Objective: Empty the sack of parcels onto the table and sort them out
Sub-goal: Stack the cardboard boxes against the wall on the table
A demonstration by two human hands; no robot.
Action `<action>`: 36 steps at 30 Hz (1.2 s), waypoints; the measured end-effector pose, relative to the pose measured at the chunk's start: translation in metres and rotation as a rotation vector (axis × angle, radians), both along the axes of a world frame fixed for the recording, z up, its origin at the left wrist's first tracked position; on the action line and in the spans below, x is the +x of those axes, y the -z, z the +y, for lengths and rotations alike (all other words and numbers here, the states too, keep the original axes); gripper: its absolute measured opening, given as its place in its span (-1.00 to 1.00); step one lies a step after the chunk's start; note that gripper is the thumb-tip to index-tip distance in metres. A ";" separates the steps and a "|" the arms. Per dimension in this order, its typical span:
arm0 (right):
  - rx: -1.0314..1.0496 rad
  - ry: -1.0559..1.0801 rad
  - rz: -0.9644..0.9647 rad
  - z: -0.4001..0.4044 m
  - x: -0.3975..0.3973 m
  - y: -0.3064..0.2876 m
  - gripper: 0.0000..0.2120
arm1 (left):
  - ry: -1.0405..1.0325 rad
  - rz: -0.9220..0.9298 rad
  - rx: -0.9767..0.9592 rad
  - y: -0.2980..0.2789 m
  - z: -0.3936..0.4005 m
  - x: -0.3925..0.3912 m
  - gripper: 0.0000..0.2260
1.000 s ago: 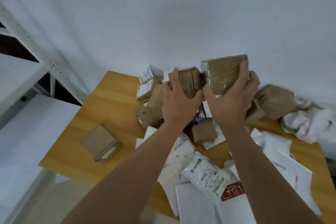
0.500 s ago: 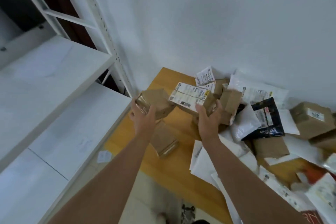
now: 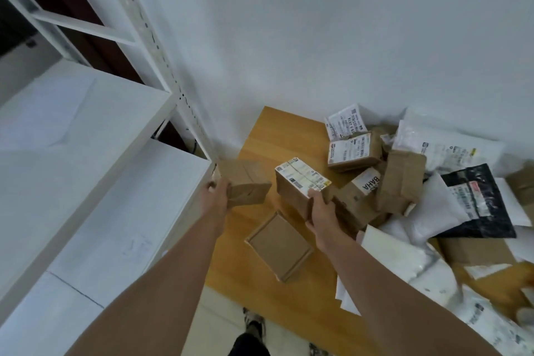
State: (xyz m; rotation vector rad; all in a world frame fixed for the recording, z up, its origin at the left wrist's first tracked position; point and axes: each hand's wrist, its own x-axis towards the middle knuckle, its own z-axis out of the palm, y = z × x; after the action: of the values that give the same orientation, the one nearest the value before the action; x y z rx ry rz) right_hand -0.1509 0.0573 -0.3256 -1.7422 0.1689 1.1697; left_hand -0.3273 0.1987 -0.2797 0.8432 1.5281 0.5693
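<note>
Parcels: left hand [image 3: 215, 196] grips plain brown cardboard box [image 3: 244, 182], right hand [image 3: 319, 208] grips white-labelled brown box [image 3: 300, 182]; likely sorting boxes apart from pile right of hands.

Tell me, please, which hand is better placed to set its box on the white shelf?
The left hand, I think. It grips the plain brown box right at the white shelf edge, whereas the right hand holds the labelled box further over the wooden table.

"BAHA" shows on a white label on a brown box [image 3: 357, 196]; a white parcel's [image 3: 344, 121] label perhaps reads "2614"; other labels blur.
</note>
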 end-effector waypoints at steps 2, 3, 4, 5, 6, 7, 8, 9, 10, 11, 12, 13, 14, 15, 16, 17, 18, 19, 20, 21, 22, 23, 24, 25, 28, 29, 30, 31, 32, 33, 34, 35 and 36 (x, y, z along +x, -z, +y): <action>-0.125 -0.076 -0.137 0.014 0.002 0.033 -0.13 | 0.094 0.000 -0.052 0.016 0.022 0.004 -0.39; -0.179 -0.133 -0.180 0.017 -0.003 0.020 -0.20 | 0.138 0.012 -0.077 0.028 0.031 0.005 -0.31; -0.211 -0.173 -0.217 0.024 -0.011 0.004 -0.35 | 0.180 0.022 -0.096 0.037 0.042 0.006 -0.27; -0.222 -0.202 -0.247 0.027 -0.017 -0.009 -0.54 | 0.211 0.041 -0.110 0.047 0.048 0.008 -0.28; -0.240 -0.238 -0.283 0.028 -0.018 -0.012 -0.68 | 0.252 0.073 -0.114 0.053 0.052 0.009 -0.30; -0.264 -0.267 -0.332 0.031 -0.019 -0.009 -0.73 | 0.315 0.127 -0.115 0.060 0.057 0.010 -0.31; -0.268 -0.299 -0.388 0.031 -0.021 -0.008 -0.72 | 0.395 0.200 -0.104 0.067 0.059 0.012 -0.31; -0.258 -0.287 -0.428 0.030 -0.023 -0.005 -0.69 | 0.474 0.286 -0.083 0.072 0.059 0.013 -0.31; -0.261 -0.258 -0.472 0.028 -0.028 -0.004 -0.66 | 0.528 0.360 -0.058 0.075 0.059 0.013 -0.31; -0.280 -0.245 -0.549 0.027 -0.031 -0.004 -0.63 | 0.561 0.409 -0.018 0.076 0.058 0.014 -0.32; -0.318 -0.264 -0.659 0.026 -0.034 -0.002 -0.58 | 0.583 0.442 0.039 0.071 0.057 0.016 -0.32; -0.375 -0.313 -0.788 0.025 -0.035 -0.004 -0.51 | 0.608 0.475 0.116 0.066 0.056 0.017 -0.31; -0.424 -0.350 -0.906 0.027 -0.032 -0.007 -0.43 | 0.650 0.511 0.209 0.059 0.057 0.019 -0.29; -0.445 -0.390 -0.983 0.030 -0.029 -0.007 -0.34 | 0.707 0.544 0.300 0.058 0.059 0.020 -0.26; -0.445 -0.445 -0.995 0.034 -0.026 -0.009 -0.26 | 0.787 0.576 0.385 0.057 0.061 0.022 -0.22; -0.433 -0.515 -0.955 0.039 -0.021 -0.011 -0.19 | 0.885 0.606 0.441 0.057 0.065 0.025 -0.17; -0.433 -0.608 -0.911 0.046 -0.016 -0.011 -0.14 | 0.991 0.635 0.462 0.059 0.070 0.030 -0.13; -0.450 -0.712 -0.874 0.053 -0.012 -0.010 -0.13 | 1.079 0.651 0.458 0.062 0.075 0.034 -0.09; -0.476 -0.803 -0.849 0.059 -0.008 -0.008 -0.15 | 1.145 0.653 0.435 0.065 0.079 0.038 -0.06; -0.502 -0.863 -0.837 0.063 -0.003 -0.004 -0.18 | 1.186 0.653 0.417 0.068 0.083 0.042 -0.04; -0.517 -0.887 -0.845 0.067 0.001 -0.002 -0.21 | 1.206 0.657 0.406 0.068 0.085 0.045 -0.04; -0.525 -0.891 -0.860 0.069 0.005 0.001 -0.23 | 1.214 0.664 0.405 0.070 0.087 0.048 -0.04; -0.534 -0.890 -0.874 0.071 0.008 0.001 -0.23 | 1.220 0.675 0.409 0.071 0.089 0.050 -0.04; -0.547 -0.903 -0.884 0.072 0.011 0.002 -0.23 | 1.226 0.684 0.413 0.072 0.090 0.052 -0.06; -0.563 -1.006 -0.896 0.073 0.021 -0.002 -0.15 | 1.274 0.700 0.384 0.071 0.090 0.059 -0.10; -0.549 -1.018 -0.911 0.074 0.027 -0.007 -0.10 | 1.300 0.734 0.393 0.070 0.089 0.061 -0.12; -0.527 -0.995 -0.951 0.076 0.036 -0.009 -0.09 | 1.320 0.777 0.412 0.069 0.089 0.064 -0.17; -0.507 -0.942 -1.020 0.079 0.047 -0.012 -0.13 | 1.321 0.806 0.431 0.067 0.089 0.066 -0.24; -0.501 -0.880 -1.112 0.082 0.061 -0.015 -0.20 | 1.299 0.815 0.455 0.064 0.090 0.070 -0.32; -0.516 -0.827 -1.209 0.086 0.078 -0.017 -0.29 | 1.265 0.811 0.487 0.063 0.092 0.076 -0.37; -0.550 -0.807 -1.272 0.089 0.095 -0.019 -0.36 | 1.235 0.806 0.522 0.061 0.093 0.081 -0.40; -0.603 -0.839 -1.280 0.092 0.113 -0.020 -0.38 | 1.215 0.802 0.545 0.059 0.093 0.087 -0.41; -0.673 -0.904 -1.260 0.095 0.129 -0.020 -0.36 | 1.207 0.798 0.555 0.058 0.094 0.093 -0.41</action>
State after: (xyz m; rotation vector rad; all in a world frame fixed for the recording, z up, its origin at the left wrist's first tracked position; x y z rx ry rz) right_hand -0.0223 0.1519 -0.3057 -2.9709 -1.2046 0.3112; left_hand -0.2344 0.2925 -0.3379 2.3603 1.1795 -0.3306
